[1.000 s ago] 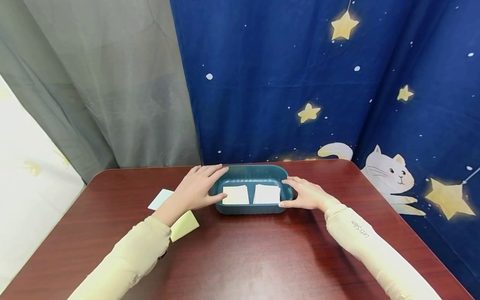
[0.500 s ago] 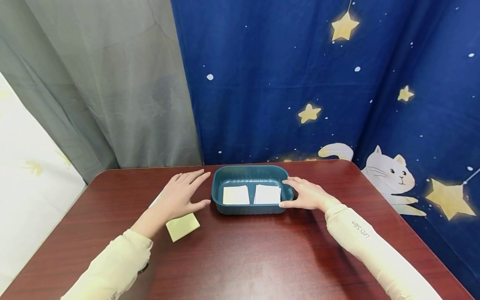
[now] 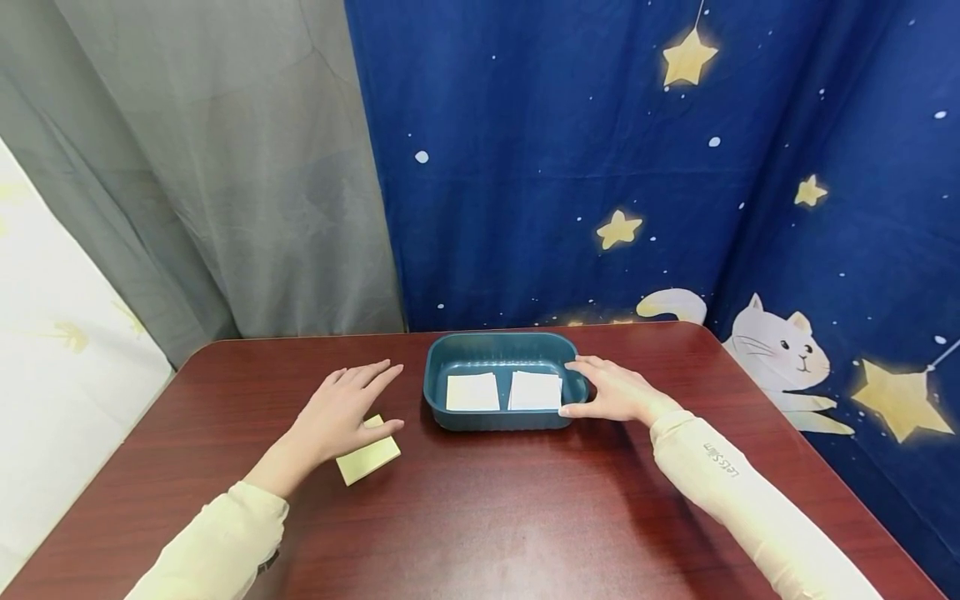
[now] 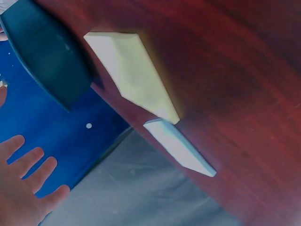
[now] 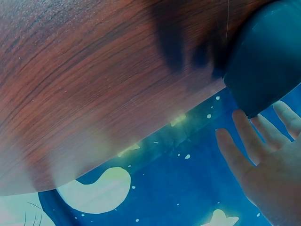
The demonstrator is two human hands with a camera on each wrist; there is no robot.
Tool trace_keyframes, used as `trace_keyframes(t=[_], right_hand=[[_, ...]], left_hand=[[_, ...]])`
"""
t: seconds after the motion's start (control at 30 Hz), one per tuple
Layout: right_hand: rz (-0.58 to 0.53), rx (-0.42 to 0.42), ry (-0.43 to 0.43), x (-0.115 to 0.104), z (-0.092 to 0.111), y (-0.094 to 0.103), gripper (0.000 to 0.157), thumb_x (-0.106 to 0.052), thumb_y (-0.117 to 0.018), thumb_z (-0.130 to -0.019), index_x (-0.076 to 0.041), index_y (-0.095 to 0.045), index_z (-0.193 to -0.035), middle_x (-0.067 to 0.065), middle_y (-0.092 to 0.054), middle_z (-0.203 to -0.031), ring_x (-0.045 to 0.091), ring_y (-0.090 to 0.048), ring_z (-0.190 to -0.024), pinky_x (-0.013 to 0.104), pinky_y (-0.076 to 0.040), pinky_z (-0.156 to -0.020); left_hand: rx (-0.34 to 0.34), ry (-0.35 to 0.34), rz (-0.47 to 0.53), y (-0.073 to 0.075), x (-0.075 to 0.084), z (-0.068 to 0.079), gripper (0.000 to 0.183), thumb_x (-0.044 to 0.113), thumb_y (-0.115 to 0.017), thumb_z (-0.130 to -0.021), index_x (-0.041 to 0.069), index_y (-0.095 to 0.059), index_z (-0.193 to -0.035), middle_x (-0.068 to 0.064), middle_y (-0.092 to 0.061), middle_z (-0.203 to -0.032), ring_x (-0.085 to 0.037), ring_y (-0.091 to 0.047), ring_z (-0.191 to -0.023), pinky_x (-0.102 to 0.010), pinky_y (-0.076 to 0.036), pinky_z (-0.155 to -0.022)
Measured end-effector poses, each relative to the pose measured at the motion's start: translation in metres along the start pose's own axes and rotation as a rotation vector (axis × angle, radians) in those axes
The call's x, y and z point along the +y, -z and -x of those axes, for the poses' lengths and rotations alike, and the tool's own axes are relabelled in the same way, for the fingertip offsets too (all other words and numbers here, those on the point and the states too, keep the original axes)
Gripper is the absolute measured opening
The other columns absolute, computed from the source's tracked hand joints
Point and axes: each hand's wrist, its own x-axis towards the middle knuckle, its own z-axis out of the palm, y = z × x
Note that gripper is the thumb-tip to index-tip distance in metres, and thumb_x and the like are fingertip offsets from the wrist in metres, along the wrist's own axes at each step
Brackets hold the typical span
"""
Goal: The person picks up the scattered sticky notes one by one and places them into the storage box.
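In the head view my left hand [image 3: 337, 414] hovers, fingers spread and holding nothing, over the left part of the table. Partly beneath it lies a pale yellow sticky note pad [image 3: 369, 461]. A light blue sticky note pad [image 4: 181, 148] shows beyond the yellow one in the left wrist view; my hand hides it in the head view. At the right end of a dark teal oblong bin [image 3: 487, 421], my right hand [image 3: 618, 392] rests with relaxed fingers and thumb at the rim. Inside the bin lie two paper stacks side by side, a cream-white one [image 3: 472, 392] and a white one [image 3: 536, 391].
The reddish-brown wooden table [image 3: 487, 517] has its far edge just behind the bin. A grey curtain [image 3: 300, 167] and a blue star-patterned curtain [image 3: 540, 167] hang beyond it.
My left hand has left the bin's left end and moved left and toward me, over the note pads, now covering the light blue one. My right hand and the bin stay put.
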Motion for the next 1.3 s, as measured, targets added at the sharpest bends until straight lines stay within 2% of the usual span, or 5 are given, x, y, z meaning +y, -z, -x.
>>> trace_keyframes(t=[0.23,0.5,0.7,0.9,1.3], right_hand=[[-0.003,0.005,0.003,0.0,0.0,0.0,0.087,-0.067,-0.057,-0.066,-0.011,-0.043,-0.131,0.013,-0.036,-0.134,0.03,-0.034,-0.12,0.055,-0.032,-0.086],[-0.001,-0.004,-0.012,0.001,-0.001,0.001,0.087,-0.068,-0.056,-0.066,-0.013,-0.043,-0.131,0.011,-0.035,-0.135,0.03,-0.034,-0.12,0.055,-0.031,-0.086],[-0.006,-0.001,-0.01,0.0,0.0,0.001,0.088,-0.069,-0.056,-0.066,-0.012,-0.042,-0.131,0.012,-0.036,-0.135,0.031,-0.034,-0.12,0.055,-0.031,-0.087],[-0.006,-0.001,-0.015,0.001,0.0,0.0,0.088,-0.068,-0.056,-0.066,-0.012,-0.042,-0.131,0.012,-0.036,-0.135,0.031,-0.034,-0.12,0.055,-0.031,-0.087],[-0.011,0.006,-0.011,0.0,0.0,0.0,0.088,-0.07,-0.056,-0.065,-0.013,-0.044,-0.131,0.012,-0.036,-0.135,0.03,-0.035,-0.12,0.055,-0.031,-0.087]], left_hand=[[-0.012,0.021,-0.004,-0.01,-0.001,0.011,0.071,0.05,-0.061,-0.073,0.007,-0.047,-0.127,-0.015,-0.048,-0.123,-0.03,-0.048,-0.107,-0.049,-0.034,-0.082],[-0.039,0.042,0.011,-0.017,-0.003,0.022,0.07,0.047,-0.062,-0.073,0.006,-0.047,-0.127,-0.015,-0.048,-0.124,-0.03,-0.049,-0.105,-0.05,-0.034,-0.082],[-0.051,0.052,0.011,-0.025,-0.004,0.03,0.071,0.049,-0.062,-0.072,0.007,-0.047,-0.127,-0.015,-0.048,-0.123,-0.027,-0.046,-0.109,-0.05,-0.034,-0.083],[-0.096,0.079,0.021,-0.033,-0.005,0.037,0.072,0.05,-0.061,-0.073,0.007,-0.046,-0.128,-0.015,-0.047,-0.124,-0.03,-0.045,-0.111,-0.05,-0.034,-0.084],[-0.16,0.15,0.039,-0.035,-0.004,0.046,0.075,0.051,-0.065,-0.07,0.006,-0.047,-0.127,-0.016,-0.052,-0.116,-0.035,-0.05,-0.101,-0.05,-0.036,-0.081]])
